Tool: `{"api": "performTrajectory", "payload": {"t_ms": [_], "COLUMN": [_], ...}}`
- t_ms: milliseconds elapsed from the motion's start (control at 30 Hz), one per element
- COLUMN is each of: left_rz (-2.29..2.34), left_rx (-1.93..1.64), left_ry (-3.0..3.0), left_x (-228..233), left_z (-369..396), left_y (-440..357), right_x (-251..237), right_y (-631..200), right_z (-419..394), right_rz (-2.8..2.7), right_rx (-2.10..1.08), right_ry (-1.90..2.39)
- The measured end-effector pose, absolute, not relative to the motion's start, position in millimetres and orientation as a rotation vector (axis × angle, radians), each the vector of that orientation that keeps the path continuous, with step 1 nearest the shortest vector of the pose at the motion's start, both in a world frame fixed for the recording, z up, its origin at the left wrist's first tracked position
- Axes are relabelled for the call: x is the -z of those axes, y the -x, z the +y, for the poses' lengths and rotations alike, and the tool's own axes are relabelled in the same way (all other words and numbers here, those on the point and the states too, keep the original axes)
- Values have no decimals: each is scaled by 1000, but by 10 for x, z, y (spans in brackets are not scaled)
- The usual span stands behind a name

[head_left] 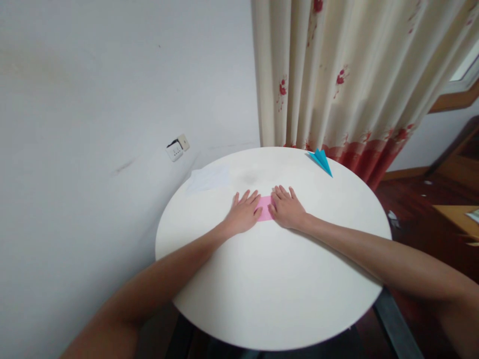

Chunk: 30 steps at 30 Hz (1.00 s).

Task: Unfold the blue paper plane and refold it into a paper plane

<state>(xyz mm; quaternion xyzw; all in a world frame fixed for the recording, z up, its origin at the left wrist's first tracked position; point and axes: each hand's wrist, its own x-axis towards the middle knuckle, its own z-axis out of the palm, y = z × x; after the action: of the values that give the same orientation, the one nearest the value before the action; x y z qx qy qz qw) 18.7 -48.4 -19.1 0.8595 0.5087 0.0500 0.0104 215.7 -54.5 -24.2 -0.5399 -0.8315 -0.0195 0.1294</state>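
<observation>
A flat pink paper sheet (265,208) is pressed onto the round white counter (277,289) by the left hand (244,213) and right hand (287,208). The fingers of both are laid flat, slightly apart, clamped on nothing. A blue folded paper plane (321,160) is seen well apart, near the counter's far edge.

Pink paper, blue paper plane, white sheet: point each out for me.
pink paper (265,208): head view, strip showing between the hands.
blue paper plane (322,160): head view, middle of its wing.
white sheet (208,178): head view, its centre.
</observation>
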Motion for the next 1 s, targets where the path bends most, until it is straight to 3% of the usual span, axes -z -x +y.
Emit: {"api": "performTrajectory", "payload": {"t_ms": [133, 300, 1000], "left_rz": [1316, 1352, 1379], "left_rx": [-127, -88, 5], "left_ry": [-2709, -2683, -2689], "left_x": [173, 160, 121], "left_z": [-499, -511, -513], "left_y": [-222, -234, -130], "right_x": [232, 214, 255], "right_y": [-2130, -2129, -2251], "right_z": [-540, -522, -455], "right_rz": [-2526, -2567, -2478], "right_rx": [-38, -165, -24], "right_ry": [1449, 1420, 1501]}}
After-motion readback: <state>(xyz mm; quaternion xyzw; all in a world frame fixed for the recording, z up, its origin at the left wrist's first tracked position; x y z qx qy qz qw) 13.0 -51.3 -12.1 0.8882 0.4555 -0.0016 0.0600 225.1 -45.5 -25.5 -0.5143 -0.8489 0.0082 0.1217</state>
